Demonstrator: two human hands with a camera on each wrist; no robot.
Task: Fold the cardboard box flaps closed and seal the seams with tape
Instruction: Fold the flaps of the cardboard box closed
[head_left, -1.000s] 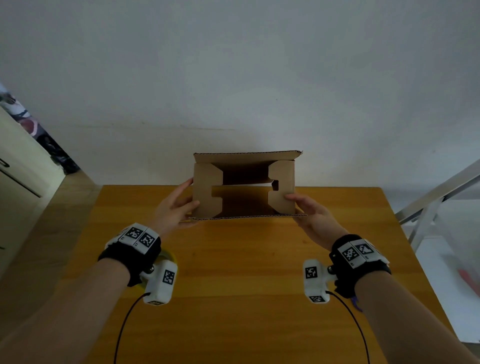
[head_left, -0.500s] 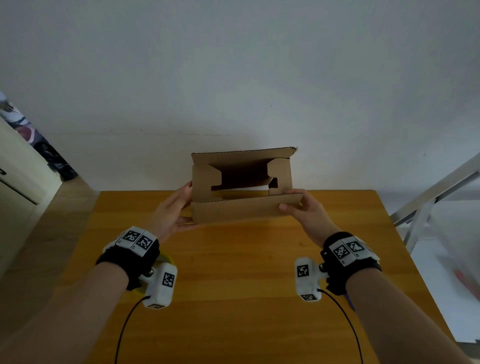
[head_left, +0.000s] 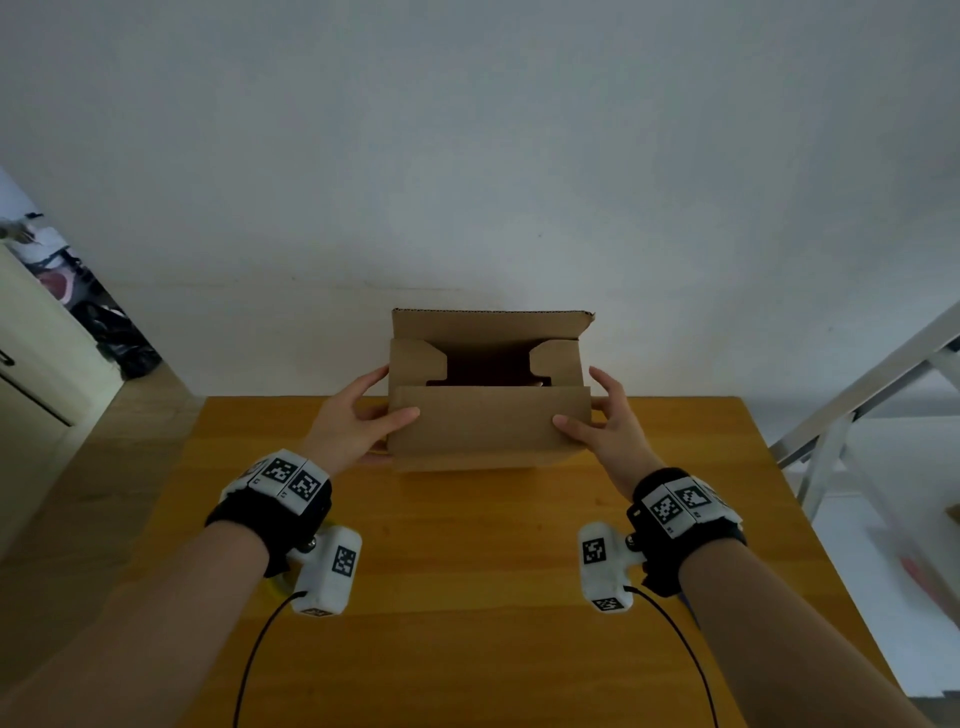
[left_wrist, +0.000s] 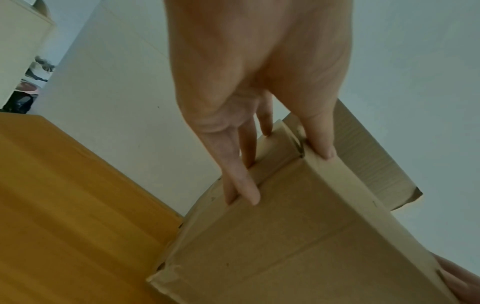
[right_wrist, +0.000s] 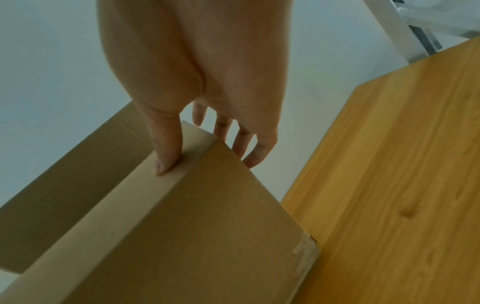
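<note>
A brown cardboard box (head_left: 488, 436) stands at the far edge of the wooden table (head_left: 467, 571). Its two side flaps are folded in, the far flap (head_left: 488, 325) stands up, and the near flap lies partly over the opening. My left hand (head_left: 371, 410) holds the box's left corner, with the thumb (left_wrist: 322, 148) on the near flap and the fingers (left_wrist: 244, 185) along the side wall. My right hand (head_left: 602, 415) mirrors it at the right corner, thumb (right_wrist: 166, 156) on the flap. The box (left_wrist: 285, 236) (right_wrist: 194, 216) fills the lower half of both wrist views.
A white wall rises directly behind the table. A cream cabinet (head_left: 31, 374) stands at the left and a white metal frame (head_left: 857, 415) at the right. Something yellow (head_left: 272, 584) peeks out on the table under my left wrist, mostly hidden.
The near flap has swung up and over the side flaps, covering most of the opening. Both hands shifted to the box's front corners, with thumbs now on that flap.
</note>
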